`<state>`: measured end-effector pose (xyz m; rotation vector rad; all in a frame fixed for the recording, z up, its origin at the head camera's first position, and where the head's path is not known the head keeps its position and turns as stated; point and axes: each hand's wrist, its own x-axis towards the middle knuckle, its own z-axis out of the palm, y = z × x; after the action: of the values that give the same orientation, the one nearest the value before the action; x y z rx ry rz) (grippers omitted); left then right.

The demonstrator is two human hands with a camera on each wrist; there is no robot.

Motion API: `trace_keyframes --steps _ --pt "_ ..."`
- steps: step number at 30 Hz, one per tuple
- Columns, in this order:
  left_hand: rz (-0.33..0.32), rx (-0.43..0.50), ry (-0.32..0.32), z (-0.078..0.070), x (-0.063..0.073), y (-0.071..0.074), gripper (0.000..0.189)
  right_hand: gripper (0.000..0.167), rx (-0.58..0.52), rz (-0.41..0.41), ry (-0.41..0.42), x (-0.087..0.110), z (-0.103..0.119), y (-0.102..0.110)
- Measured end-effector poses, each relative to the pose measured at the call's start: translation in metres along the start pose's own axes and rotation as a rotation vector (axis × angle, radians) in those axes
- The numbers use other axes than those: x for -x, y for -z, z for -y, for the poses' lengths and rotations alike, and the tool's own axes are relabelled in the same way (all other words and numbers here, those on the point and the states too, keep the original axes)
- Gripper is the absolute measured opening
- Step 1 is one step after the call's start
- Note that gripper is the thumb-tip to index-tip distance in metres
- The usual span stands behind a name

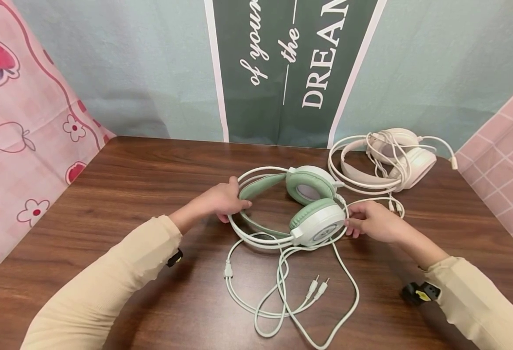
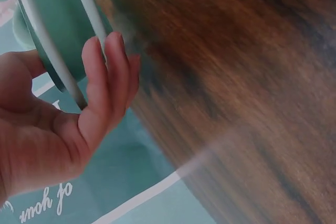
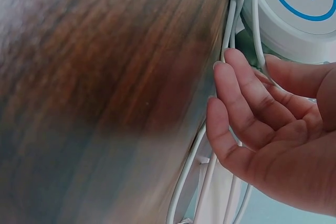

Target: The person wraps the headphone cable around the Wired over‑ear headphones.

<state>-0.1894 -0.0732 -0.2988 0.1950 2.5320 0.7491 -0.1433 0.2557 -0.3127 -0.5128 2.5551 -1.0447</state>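
Note:
Green-and-white headphones lie on the brown table, ear cups toward the right and headband toward the left. My left hand grips the headband, thumb on its green padded strip and fingers around the outer white tubes. Beside the ear cups, my right hand pinches the pale cable between thumb and index finger; its other fingers are bent. In the right wrist view, the ear cup with a blue ring logo is just above the thumb. Loose cable loops and two plugs spread in front of the headphones.
A second pair of headphones, whitish-pink with its cable wound around it, lies at the back right. The wooden table meets a blue-green backdrop with lettering behind, a pink patterned cloth at left and a pink tiled surface at right.

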Motion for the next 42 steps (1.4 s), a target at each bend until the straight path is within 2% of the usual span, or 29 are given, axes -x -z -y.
trace_keyframes --steps 4,8,17,27,32,42 --pt "0.006 -0.042 0.0 0.001 0.0 -0.004 0.067 0.007 0.013 0.002 0.007 0.0 0.0 0.0" --pt "0.019 -0.014 -0.012 0.003 -0.001 -0.005 0.054 0.006 0.018 -0.001 0.013 0.0 0.0 0.001" --pt "0.011 0.031 -0.091 0.008 -0.002 -0.002 0.035 0.007 -0.004 0.006 0.007 0.001 0.0 0.002" --pt "-0.015 0.064 -0.169 0.01 0.005 0.003 0.026 0.008 0.01 0.018 -0.005 0.004 -0.002 0.004" --pt "-0.032 0.084 -0.178 0.012 0.009 0.004 0.017 0.009 0.012 0.02 0.001 0.005 -0.001 0.004" --pt "-0.036 0.179 -0.169 0.018 0.014 0.003 0.016 0.009 0.044 0.016 0.002 0.007 -0.001 0.004"
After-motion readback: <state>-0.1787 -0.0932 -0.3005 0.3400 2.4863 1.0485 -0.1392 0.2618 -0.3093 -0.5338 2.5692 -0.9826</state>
